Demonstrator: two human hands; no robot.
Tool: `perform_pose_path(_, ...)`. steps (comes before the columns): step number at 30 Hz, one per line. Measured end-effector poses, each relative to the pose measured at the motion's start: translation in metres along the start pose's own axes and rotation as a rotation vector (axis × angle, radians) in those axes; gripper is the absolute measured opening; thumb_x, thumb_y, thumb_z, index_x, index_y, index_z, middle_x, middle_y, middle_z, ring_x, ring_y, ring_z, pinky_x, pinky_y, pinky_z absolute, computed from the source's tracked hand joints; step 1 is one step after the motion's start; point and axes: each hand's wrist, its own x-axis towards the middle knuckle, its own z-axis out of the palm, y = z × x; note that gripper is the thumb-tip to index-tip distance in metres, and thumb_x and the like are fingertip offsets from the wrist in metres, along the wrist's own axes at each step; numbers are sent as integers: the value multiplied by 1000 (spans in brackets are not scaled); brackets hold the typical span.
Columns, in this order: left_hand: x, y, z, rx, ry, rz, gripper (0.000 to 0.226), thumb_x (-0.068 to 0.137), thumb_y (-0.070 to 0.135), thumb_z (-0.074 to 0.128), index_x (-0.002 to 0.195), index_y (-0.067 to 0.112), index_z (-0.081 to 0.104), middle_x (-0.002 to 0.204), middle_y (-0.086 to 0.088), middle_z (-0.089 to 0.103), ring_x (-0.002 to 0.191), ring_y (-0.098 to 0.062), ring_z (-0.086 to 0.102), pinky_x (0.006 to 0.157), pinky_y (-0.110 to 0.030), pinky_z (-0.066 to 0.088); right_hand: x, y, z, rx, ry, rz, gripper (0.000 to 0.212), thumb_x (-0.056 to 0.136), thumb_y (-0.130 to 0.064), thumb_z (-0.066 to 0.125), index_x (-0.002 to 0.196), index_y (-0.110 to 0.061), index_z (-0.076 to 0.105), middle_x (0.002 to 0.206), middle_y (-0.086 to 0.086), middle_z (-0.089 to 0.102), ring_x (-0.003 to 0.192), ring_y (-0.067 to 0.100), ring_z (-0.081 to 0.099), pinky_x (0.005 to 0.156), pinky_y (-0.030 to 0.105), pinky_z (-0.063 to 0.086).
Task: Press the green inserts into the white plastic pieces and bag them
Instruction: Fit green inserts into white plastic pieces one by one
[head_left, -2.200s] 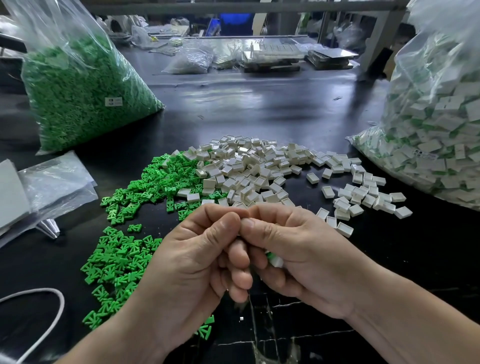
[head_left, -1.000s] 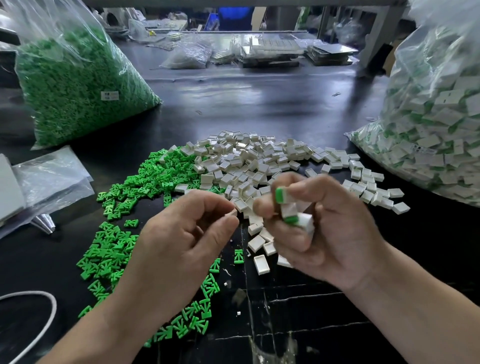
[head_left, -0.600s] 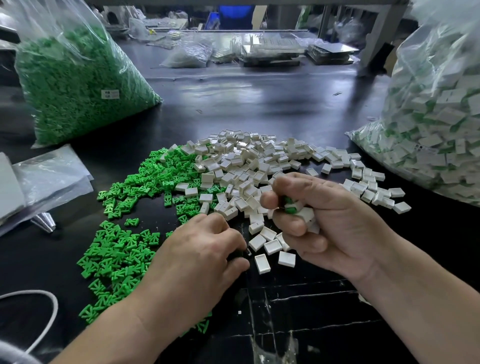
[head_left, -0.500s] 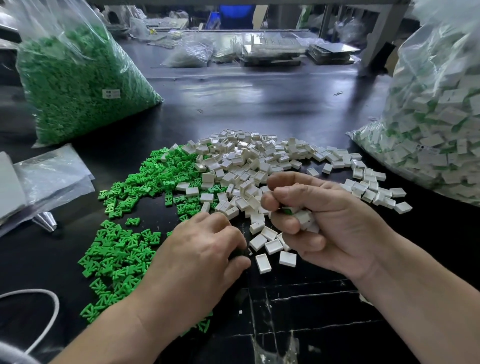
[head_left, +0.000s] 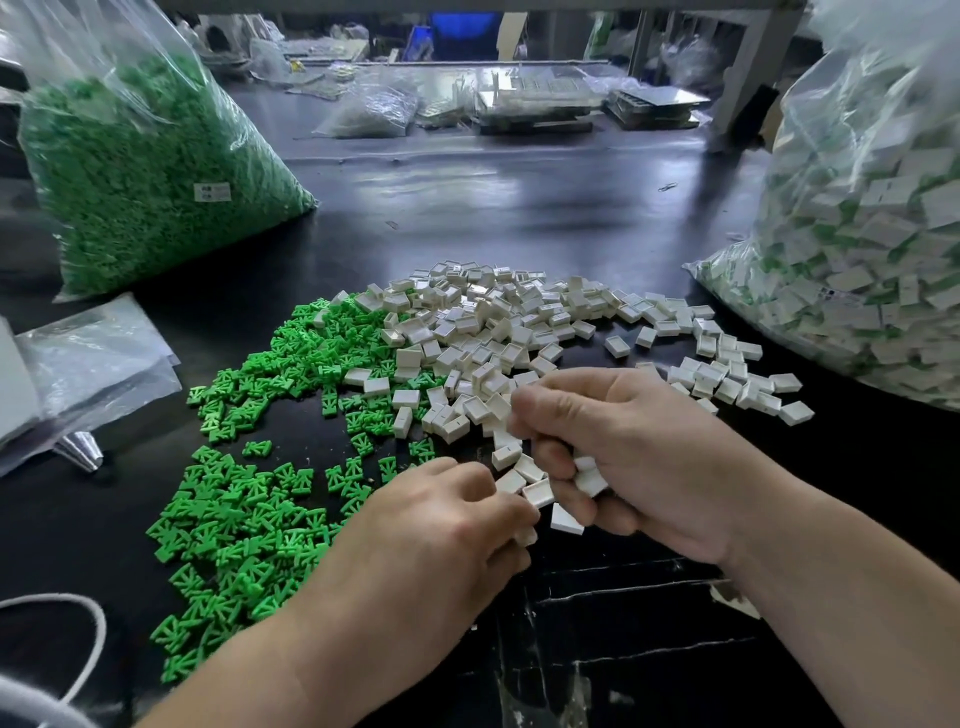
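The one view came from a wide-angle camera worn on the person's head, facing forward and down over the dark counter. It sat close — both forearms crossed the bottom edge, with the left hand and right hand filling the lower middle. The white pieces lay at mid-frame; farther off, the bag of green inserts stood upper left and the bag of assembled pieces at the right edge — the counter's far end ran along the top
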Motion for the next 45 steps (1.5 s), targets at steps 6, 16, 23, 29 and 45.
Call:
perform_pose_path(6,1,1,3,88,33,32,19,91,31,50,84,19,63,74,5,53,67,-18,52,59,-35,48,0,3,3,-205,10,18,24,96,-36,67,82,-17,71,62,-1,54,44,15,50,35,20,32)
perform_pose_path(16,-5,-9,-4,-32,50,-95,9,86,24,62,90,25,70,80,8,60,69,-13,59,57,-33,52,-1,2,4,-302,11,87,18,96,-32,65,83,-20,70,65,1,57,48,14,53,37,23,34)
perform_pose_path(23,-8,-17,-11,-86,85,-152,9,91,27,60,94,34,65,87,19,59,79,-2,57,67,-17,48,-3,5,7,-459,17,35,10,94,-31,63,89,-31,72,62,-4,62,47,11,55,39,16,37)
perform_pose_path(29,-5,-9,-22,-461,341,-273,10,84,30,63,90,35,68,82,16,67,75,-4,63,59,-6,43,-3,-1,11,-18,-112,150,21,99,-28,60,84,-28,76,71,6,64,43,13,48,35,15,29)
perform_pose_path(45,-4,-3,-21,-966,308,-417,21,79,26,63,92,34,77,77,0,72,66,-10,65,54,-20,52,3,5,10,305,-144,148,15,78,-12,73,92,-11,75,78,11,66,50,14,53,34,18,34)
